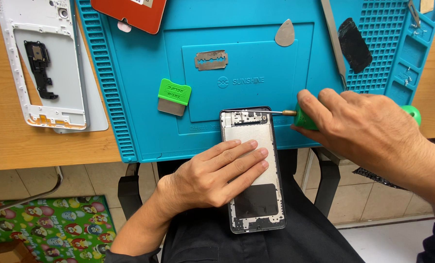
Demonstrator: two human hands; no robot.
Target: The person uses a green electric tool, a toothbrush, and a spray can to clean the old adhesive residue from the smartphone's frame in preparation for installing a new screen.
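An opened phone [246, 127] with its back cover off lies half on the blue work mat [144, 97], half over my lap. My left hand [212, 178] rests flat across its middle, fingers pressing on the white inner plate. My right hand [368, 129] grips a green-handled screwdriver [304, 117]; its thin metal tip touches the phone's top right corner.
On the mat lie a razor blade [211, 60], a green-handled scraper [173, 97], a grey pick [285, 33], metal tweezers [334, 41], a black film piece [354, 45] and an orange cover [130, 13]. A white phone frame [47, 63] sits on the wooden table at left.
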